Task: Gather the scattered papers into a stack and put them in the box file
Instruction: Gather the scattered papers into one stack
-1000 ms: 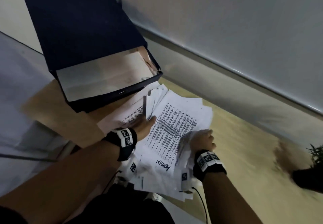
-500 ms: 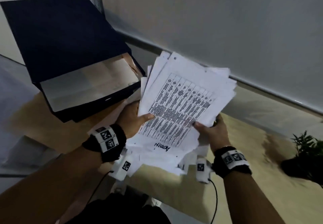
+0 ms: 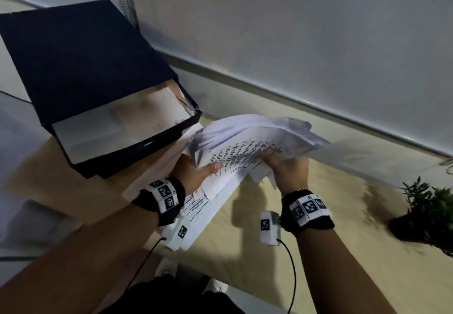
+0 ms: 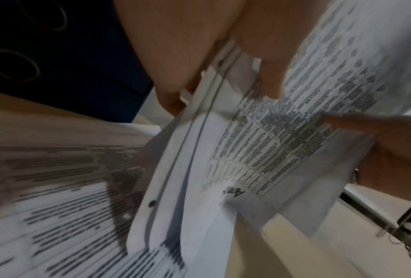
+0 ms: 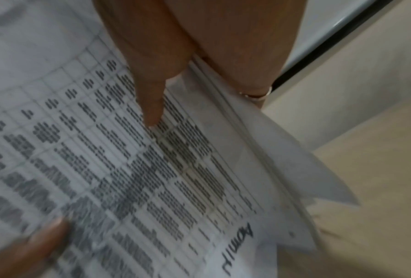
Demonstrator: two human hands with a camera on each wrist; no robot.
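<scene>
Both hands grip one loose bundle of papers (image 3: 255, 139) and hold it above the table (image 3: 269, 252): the left hand (image 3: 196, 171) has its thumb on the printed top sheet and fingers underneath, and the right hand (image 3: 289, 166) pinches the opposite side the same way. The bundle sits low, tipped almost flat, just beside the open box file (image 3: 117, 127) at the table's far left corner. More sheets (image 3: 208, 210) lie on the table under the left wrist, not yet collected. The edges are fanned and uneven, so I judge that sheets could slip out or catch on the box's rim if the bundle goes in unsquared. Half a second ago the bundle was raised upright, facing the person; it has since dropped and tilted forward.
</scene>
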